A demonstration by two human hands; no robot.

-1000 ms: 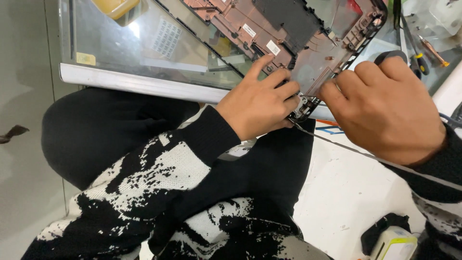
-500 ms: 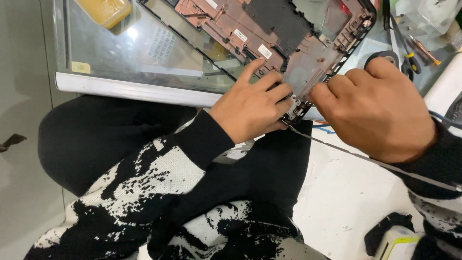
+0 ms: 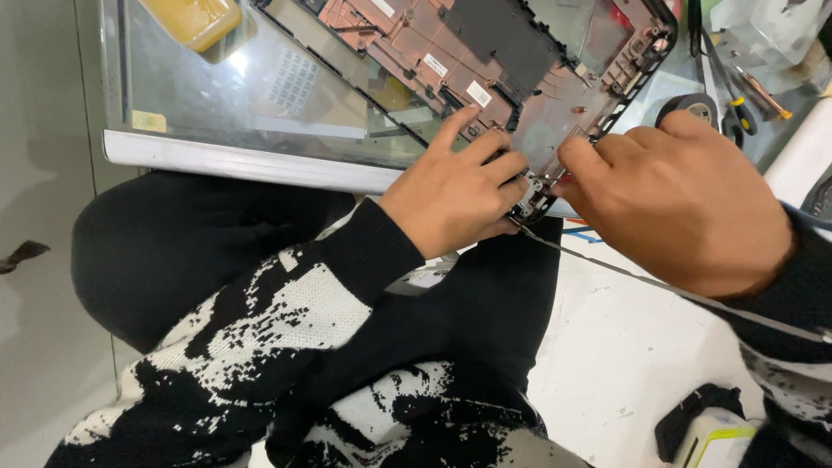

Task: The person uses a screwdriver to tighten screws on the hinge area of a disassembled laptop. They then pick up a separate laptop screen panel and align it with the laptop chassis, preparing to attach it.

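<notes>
Head view: a laptop shell [image 3: 520, 61] lies opened on a glass table [image 3: 243, 160], its near corner over the edge.
Left hand [image 3: 455, 195]: fingers curled, pressing the corner hinge bracket [image 3: 530, 192]; nothing clearly gripped.
Right hand [image 3: 685, 204]: fingertips pinched at the same bracket; whether they hold a small part, I cannot tell.
Cable [image 3: 650, 277]: a thin line runs from the corner beneath the right hand.
Risk: a tug could strain the cable; a loose screw could drop onto the lap [image 3: 260, 251]; the shell may slide on the glass.
Nearby: tape roll [image 3: 689, 108], screwdrivers [image 3: 750, 100], yellow block [image 3: 195, 17].
</notes>
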